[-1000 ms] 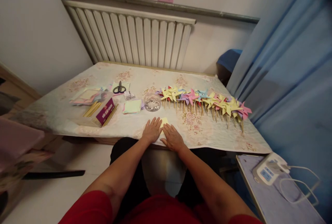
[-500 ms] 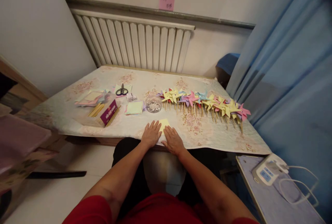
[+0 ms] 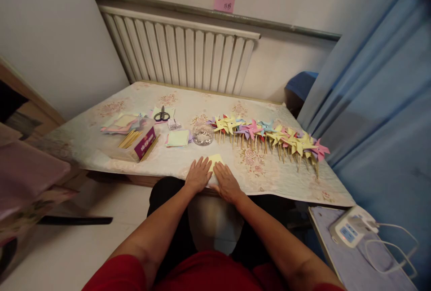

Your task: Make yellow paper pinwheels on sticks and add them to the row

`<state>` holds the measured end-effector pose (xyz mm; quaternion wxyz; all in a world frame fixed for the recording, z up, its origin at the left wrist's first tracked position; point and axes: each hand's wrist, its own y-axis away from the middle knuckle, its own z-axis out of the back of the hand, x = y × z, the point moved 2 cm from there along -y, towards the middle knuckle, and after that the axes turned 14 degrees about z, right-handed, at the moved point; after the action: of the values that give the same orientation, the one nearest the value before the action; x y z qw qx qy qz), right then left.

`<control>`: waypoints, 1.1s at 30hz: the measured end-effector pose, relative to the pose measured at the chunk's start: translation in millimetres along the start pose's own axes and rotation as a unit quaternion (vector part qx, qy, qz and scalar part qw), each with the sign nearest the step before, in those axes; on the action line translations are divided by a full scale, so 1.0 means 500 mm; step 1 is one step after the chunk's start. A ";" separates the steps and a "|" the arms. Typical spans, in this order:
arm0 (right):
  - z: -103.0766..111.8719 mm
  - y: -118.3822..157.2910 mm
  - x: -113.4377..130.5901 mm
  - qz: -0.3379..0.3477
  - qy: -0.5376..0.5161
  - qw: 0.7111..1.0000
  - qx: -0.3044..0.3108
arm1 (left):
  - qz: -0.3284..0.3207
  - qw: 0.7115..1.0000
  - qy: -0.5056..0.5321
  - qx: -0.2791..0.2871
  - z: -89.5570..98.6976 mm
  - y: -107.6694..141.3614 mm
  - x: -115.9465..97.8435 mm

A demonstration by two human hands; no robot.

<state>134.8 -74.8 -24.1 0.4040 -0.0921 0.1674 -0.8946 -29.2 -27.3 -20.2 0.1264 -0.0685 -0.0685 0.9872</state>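
Observation:
A square of yellow paper point(image 3: 216, 160) lies at the table's front edge, partly covered by both hands. My left hand point(image 3: 198, 175) rests flat on its left side with the fingers stretched out. From the right, my right hand point(image 3: 226, 181) lies on the paper too, its fingers extended. Beyond the hands stands a clear round dish point(image 3: 203, 135) holding small shiny pieces. To its left is a stack of coloured paper squares point(image 3: 178, 138). Paper pinwheels point(image 3: 252, 129) on sticks lie in a long row to the right.
Left on the flowered tablecloth point(image 3: 188, 102) are a box of wooden sticks point(image 3: 129, 140), black-handled scissors point(image 3: 162, 115), a small white box point(image 3: 174, 124) and loose paper sheets point(image 3: 125, 122). A power strip point(image 3: 352, 228) with a white cord sits on a side table at the lower right.
The view has shifted slightly, so the table's things appear a little further right. Both hands stay flat on the yellow paper, almost unmoved.

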 end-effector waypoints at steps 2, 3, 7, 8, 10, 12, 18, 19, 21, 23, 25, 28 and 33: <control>-0.005 -0.018 -0.006 0.017 -0.009 1.000 0.025 | 0.000 1.000 0.001 0.001 0.000 0.001 0.000; -0.008 -0.024 -0.010 0.021 -0.011 0.999 0.036 | 0.000 1.000 0.002 0.001 0.000 0.001 0.001; -0.021 -0.028 -0.020 0.023 0.003 0.998 0.052 | -0.003 1.000 0.007 -0.005 -0.001 0.002 0.002; -0.023 -0.026 -0.021 0.024 0.007 0.998 0.051 | -0.003 1.000 0.009 -0.007 -0.002 0.002 0.003; -0.025 -0.021 -0.022 0.023 0.013 0.999 0.045 | -0.004 1.000 0.011 -0.011 -0.003 0.002 0.003; -0.026 -0.017 -0.022 0.017 0.017 0.999 0.038 | -0.002 1.000 0.012 -0.012 -0.004 0.003 0.002; -0.033 -0.004 -0.018 -0.016 0.029 0.999 0.028 | 0.006 1.000 0.013 -0.002 0.004 0.009 0.001; -0.035 -0.001 -0.017 -0.021 0.032 0.999 0.025 | 0.006 1.000 0.012 -0.001 0.006 0.011 0.000; -0.037 0.007 -0.015 -0.033 0.038 0.999 0.018 | 0.005 1.000 0.010 0.000 0.009 0.014 0.001; -0.038 0.016 -0.012 -0.042 0.045 0.998 0.009 | 0.006 1.000 0.009 -0.004 0.011 0.018 0.003; -0.038 0.024 -0.010 -0.049 0.051 0.997 0.004 | 0.006 1.000 0.009 -0.009 0.012 0.023 0.006; -0.038 0.035 -0.005 -0.054 0.053 0.997 0.002 | 0.010 1.000 0.008 -0.013 0.012 0.033 0.013; -0.038 0.056 0.004 -0.061 0.051 0.997 0.000 | 0.023 1.000 0.009 -0.012 0.009 0.047 0.020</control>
<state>147.0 -89.4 -52.1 0.3392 -0.0562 0.1818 -0.9213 -45.2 -47.6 -20.8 0.1039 -0.0801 -0.0773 0.9883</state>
